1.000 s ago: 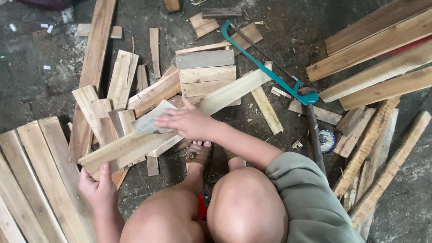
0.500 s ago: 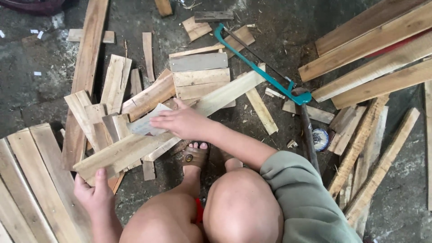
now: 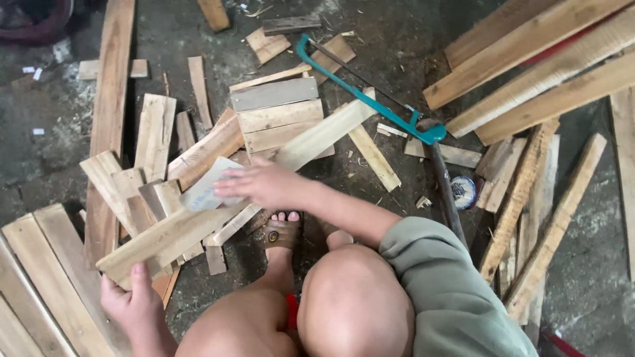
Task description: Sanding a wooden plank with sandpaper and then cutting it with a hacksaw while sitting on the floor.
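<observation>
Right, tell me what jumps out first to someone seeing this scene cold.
A squatting person's right hand presses a pale sheet onto a long wooden slat at centre, while the left hand grips the slat's lower-left end. A teal-framed saw lies on the floor above right, amid scattered wood offcuts.

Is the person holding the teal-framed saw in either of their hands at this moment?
No, the saw lies on the floor among boards, while the right hand presses a sanding sheet and the left hand grips the plank.
</observation>
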